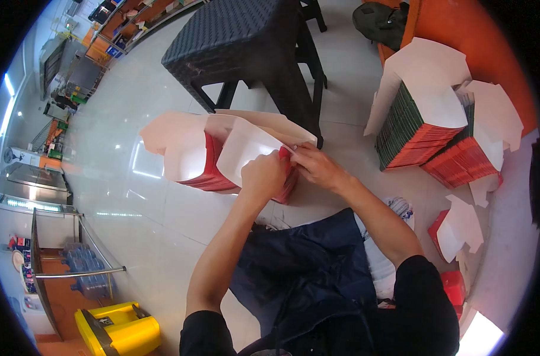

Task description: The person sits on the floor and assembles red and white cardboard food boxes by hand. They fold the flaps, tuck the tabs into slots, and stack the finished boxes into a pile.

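Observation:
In front of me a white-lined red paper food box (244,141) stands upright on a nested stack, its top flaps spread out. My left hand (264,177) is closed at its near right corner, with the fingers pressed round a red edge. My right hand (320,166) pinches the same corner from the right side, close to my left hand. The fingertips partly hide the fold between them. Just to the left, another stack of nested food boxes (184,155) stands with its white inside facing up and red sides showing.
Two tall stacks of nested red and green boxes (421,127) stand at the right by an orange panel (472,35). A loose box (457,228) lies nearer me. Beyond my hands is a black plastic stool (234,41). A yellow bin (124,332) sits at the lower left.

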The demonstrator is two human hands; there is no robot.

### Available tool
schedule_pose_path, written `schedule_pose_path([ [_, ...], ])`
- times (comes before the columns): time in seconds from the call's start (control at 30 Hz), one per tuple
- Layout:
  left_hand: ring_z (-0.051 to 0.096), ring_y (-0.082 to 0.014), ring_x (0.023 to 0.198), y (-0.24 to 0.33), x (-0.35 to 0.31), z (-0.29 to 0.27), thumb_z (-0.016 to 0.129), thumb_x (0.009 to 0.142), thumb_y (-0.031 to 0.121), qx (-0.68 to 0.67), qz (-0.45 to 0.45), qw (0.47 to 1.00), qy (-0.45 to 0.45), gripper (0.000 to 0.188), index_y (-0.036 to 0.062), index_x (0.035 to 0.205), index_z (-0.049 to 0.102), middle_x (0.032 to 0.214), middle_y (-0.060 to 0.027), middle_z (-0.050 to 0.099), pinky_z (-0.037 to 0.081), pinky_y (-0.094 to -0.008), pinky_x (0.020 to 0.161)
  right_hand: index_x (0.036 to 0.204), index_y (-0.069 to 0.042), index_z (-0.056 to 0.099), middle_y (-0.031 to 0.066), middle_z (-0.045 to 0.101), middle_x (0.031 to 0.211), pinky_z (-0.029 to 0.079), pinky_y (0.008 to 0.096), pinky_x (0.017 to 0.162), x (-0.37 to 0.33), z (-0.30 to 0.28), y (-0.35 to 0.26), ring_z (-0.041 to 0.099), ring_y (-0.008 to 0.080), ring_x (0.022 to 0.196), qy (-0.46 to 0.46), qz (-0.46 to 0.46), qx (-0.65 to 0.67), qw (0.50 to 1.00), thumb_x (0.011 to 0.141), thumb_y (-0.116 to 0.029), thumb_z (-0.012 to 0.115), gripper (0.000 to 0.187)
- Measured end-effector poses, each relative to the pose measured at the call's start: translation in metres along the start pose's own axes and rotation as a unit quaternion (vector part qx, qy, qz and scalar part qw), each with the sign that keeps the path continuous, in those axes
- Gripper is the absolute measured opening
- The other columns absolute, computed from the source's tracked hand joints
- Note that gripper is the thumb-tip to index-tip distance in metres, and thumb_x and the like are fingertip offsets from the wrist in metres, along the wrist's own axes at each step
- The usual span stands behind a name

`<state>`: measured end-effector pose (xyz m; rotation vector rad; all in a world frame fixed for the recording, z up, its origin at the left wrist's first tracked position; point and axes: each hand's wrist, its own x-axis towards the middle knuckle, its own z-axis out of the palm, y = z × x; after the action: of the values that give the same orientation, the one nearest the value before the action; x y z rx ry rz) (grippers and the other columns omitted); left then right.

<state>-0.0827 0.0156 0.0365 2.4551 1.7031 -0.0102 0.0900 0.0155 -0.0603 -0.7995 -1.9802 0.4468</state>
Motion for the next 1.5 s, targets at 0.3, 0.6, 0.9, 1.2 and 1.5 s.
schedule_pose_path([
  [0.3,0.067,-0.0435,0.08,-0.013,0.012,0.021,0.052,0.097,0.03,-0.069,0.05,0.996,0.013,0.029,0.0024,0.097,0.063,0.086,-0.0211,0.069,0.051,-0.0532,0.07,0.095,-0.004,0.057,0.0126,0.062,0.092,0.048,0.0418,0.088,0.0,0.003,-0.009,0.062,0.035,0.091,-0.01,0.076,0.041,0.996,0.078,0.005,0.065,0.02],
  [0.6,0.064,-0.04,0.081,-0.029,-0.037,0.023,0.056,0.093,0.018,-0.016,0.141,0.99,0.0,0.019,0.0008,0.087,0.056,0.08,-0.0198,0.066,0.049,-0.0504,0.07,0.093,-0.004,0.062,0.0154,0.066,0.091,0.053,0.0422,0.071,-0.004,0.007,-0.017,0.066,0.0371,0.08,-0.039,0.098,0.029,0.994,0.084,0.001,0.064,0.01],
  [0.9,0.065,-0.0419,0.077,-0.024,-0.021,0.039,0.051,0.096,0.018,0.03,0.146,0.989,-0.011,0.018,0.002,0.088,0.054,0.08,-0.0209,0.066,0.049,-0.0524,0.067,0.095,-0.005,0.068,0.0175,0.069,0.104,0.049,0.0464,0.089,-0.008,0.002,-0.023,0.064,0.0323,0.103,-0.053,0.038,-0.012,0.998,0.09,-0.008,0.056,0.014],
  [1.2,0.06,-0.0445,0.081,-0.025,-0.034,0.025,0.048,0.102,0.022,-0.085,0.119,0.989,0.001,0.029,0.0005,0.085,0.056,0.082,-0.023,0.062,0.045,-0.052,0.069,0.107,0.0,0.067,0.011,0.071,0.103,0.052,0.0332,0.088,-0.15,-0.164,-0.088,0.067,0.0202,0.098,0.199,0.387,0.021,0.9,0.091,-0.012,0.065,0.02],
  [1.5,0.058,-0.053,0.074,0.014,-0.005,0.041,0.04,0.105,0.02,-0.021,0.075,0.997,0.007,0.035,-0.0032,0.084,0.054,0.076,-0.0324,0.06,0.042,-0.0575,0.064,0.12,-0.004,0.06,0.0147,0.059,0.124,0.049,0.0433,0.097,-0.379,-0.218,-0.116,0.058,0.0352,0.111,0.084,0.655,-0.326,0.677,0.082,-0.016,0.075,0.043],
])
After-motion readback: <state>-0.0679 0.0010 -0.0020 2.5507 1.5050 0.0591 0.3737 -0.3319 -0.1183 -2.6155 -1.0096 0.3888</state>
